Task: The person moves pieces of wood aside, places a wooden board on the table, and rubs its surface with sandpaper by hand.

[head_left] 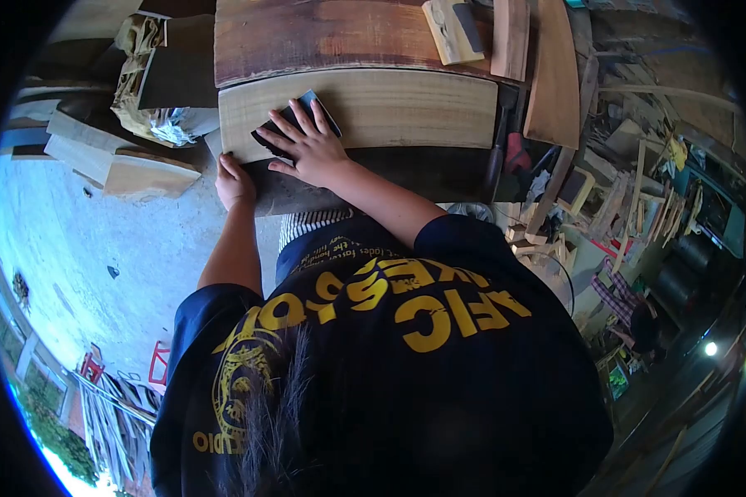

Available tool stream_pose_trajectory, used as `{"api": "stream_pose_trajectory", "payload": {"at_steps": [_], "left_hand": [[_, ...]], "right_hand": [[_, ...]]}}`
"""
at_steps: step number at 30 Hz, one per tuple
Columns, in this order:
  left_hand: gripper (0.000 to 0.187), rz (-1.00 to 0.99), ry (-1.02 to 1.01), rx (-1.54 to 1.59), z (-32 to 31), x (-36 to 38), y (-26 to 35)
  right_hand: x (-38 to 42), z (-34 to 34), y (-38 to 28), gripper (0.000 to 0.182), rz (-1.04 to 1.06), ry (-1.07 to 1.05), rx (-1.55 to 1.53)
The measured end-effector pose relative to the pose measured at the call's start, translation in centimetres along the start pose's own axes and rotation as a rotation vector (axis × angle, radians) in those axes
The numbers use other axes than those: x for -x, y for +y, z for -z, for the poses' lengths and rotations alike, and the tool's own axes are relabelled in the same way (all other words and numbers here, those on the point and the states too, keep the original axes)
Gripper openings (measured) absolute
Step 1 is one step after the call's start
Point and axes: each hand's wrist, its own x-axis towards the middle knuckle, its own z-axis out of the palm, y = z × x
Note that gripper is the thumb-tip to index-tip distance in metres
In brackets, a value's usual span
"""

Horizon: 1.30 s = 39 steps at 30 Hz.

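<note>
A pale wooden board (423, 112) lies lengthwise on the dark workbench (381, 170). My right hand (311, 149) rests flat on the board's left half, fingers spread, over a dark sheet (329, 116) that looks like sandpaper. The sheet sticks out past the fingertips and beneath the palm. At the board's lower left corner is my left hand (234, 180), its fingers closed around the corner or the bench edge; the thumb lies near the top and the other fingertips are partly hidden.
Behind the board is a reddish-brown wooden surface (331, 37) with a small wood block (453, 31) on it. Tools with a red handle (517, 153) lie to the right, beside long wood pieces (553, 83). Wood offcuts (145, 172) stand at left. Another person (622, 298) is far right.
</note>
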Motion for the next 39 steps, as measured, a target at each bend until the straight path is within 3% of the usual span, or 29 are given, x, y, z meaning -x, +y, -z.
{"api": "stream_pose_trajectory", "payload": {"at_steps": [1,5,9,10,12,13,14,16,18,20,21,23,27,31,34,35,37,39], "left_hand": [[0.052,-0.006,-0.009,-0.002,-0.2,0.0,-0.1],[0.052,-0.016,0.024,-0.015,0.0,0.1,0.1],[0.052,-0.025,0.024,-0.019,0.0,0.2,0.2],[0.052,-0.020,0.019,-0.023,0.1,0.3,0.4],[0.053,0.008,0.003,-0.040,0.3,0.4,0.8],[0.053,0.010,-0.004,-0.048,0.1,0.3,0.5],[0.054,-0.008,0.035,-0.053,-0.1,0.1,0.2],[0.058,-0.048,0.078,-0.046,-0.3,0.1,-0.1],[0.057,-0.030,0.080,-0.035,-0.3,0.1,-0.1],[0.059,-0.005,0.097,-0.020,-0.3,0.1,0.0],[0.059,-0.002,0.098,-0.024,-0.5,0.2,-0.1],[0.059,0.000,0.100,-0.007,-0.5,0.0,-0.5],[0.059,-0.040,0.125,-0.078,-0.6,-0.3,-1.2],[0.056,-0.062,0.107,-0.035,-0.5,-0.1,-0.8],[0.054,-0.043,0.064,-0.075,0.0,0.1,0.1],[0.054,-0.044,0.066,-0.082,0.0,0.2,0.0],[0.054,-0.088,0.111,-0.054,-0.3,0.0,-0.2],[0.055,-0.090,0.112,-0.047,-0.4,0.0,-0.2]], "right_hand": [[0.4,-0.1,0.4,0.070,-0.006,0.044,-0.076],[7.3,5.5,6.9,0.062,-0.173,-0.092,0.199],[15.8,7.5,13.9,0.060,-0.569,0.205,0.250],[16.0,7.0,14.0,0.060,-0.571,0.197,0.248],[15.5,6.2,12.9,0.062,-0.773,0.311,0.312],[14.4,5.3,11.7,0.066,-0.734,0.291,0.304],[12.8,4.9,9.7,0.066,-0.655,0.140,0.337],[9.0,4.7,5.5,0.069,-0.404,0.016,0.147],[5.8,2.1,2.8,0.068,-0.203,-0.094,0.164],[3.3,1.1,0.2,0.070,-0.117,-0.150,0.118],[3.1,0.7,-1.0,0.070,-0.103,-0.080,0.268],[3.8,1.0,0.1,0.069,-0.058,-0.210,0.168],[12.7,3.2,7.3,0.068,-0.141,-0.098,0.144],[17.2,6.5,12.7,0.064,-0.405,0.126,0.174],[16.4,5.8,12.9,0.071,-0.676,0.243,0.178],[15.2,5.2,11.7,0.071,-0.677,0.242,0.171],[12.0,3.9,8.7,0.077,-0.449,0.169,0.167],[7.8,3.3,4.6,0.084,-0.330,-0.069,0.208]]}}
